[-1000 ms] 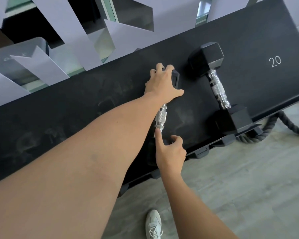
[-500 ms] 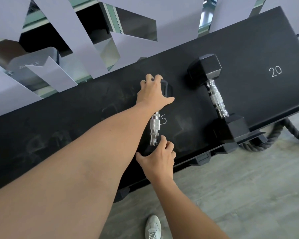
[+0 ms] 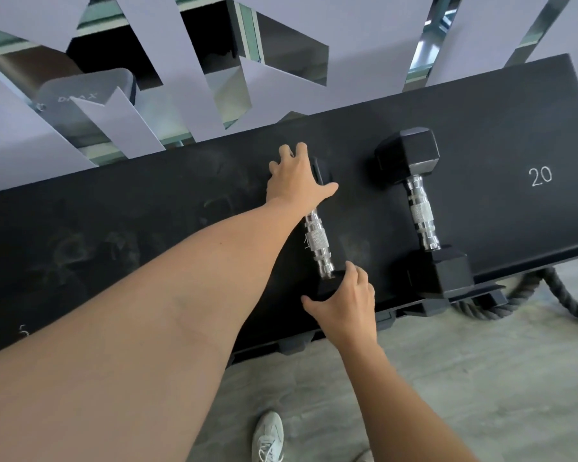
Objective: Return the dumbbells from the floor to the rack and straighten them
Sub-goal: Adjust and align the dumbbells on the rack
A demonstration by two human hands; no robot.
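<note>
Single head view, steeply downward, close over rack (image 3: 147, 208), floor (image 3: 464, 378)

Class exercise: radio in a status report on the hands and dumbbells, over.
Left hand on far head, right hand on near head of the dumbbell on rack. Second dumbbell racked alongside. Nothing obstructing.

The long matte black rack shelf (image 3: 147, 235) carries pale smudged chalk marks and a white chalked "20" (image 3: 540, 176) toward its right end. On that shelf, the black rubber hex-headed dumbbell with a shiny silver cross-hatched handle (image 3: 421, 215) lies right of a second black-headed dumbbell with the same silver knurled handle (image 3: 317, 243). Below the shelf, the floor of pale grey streaked planks (image 3: 481, 378) shows a white lace-up sneaker (image 3: 267, 436). A dark grey twisted rope (image 3: 554, 295) lies under the shelf's right end. Behind the shelf, pale lilac angular panels (image 3: 187, 61) alternate with mirror-like gaps.
</note>
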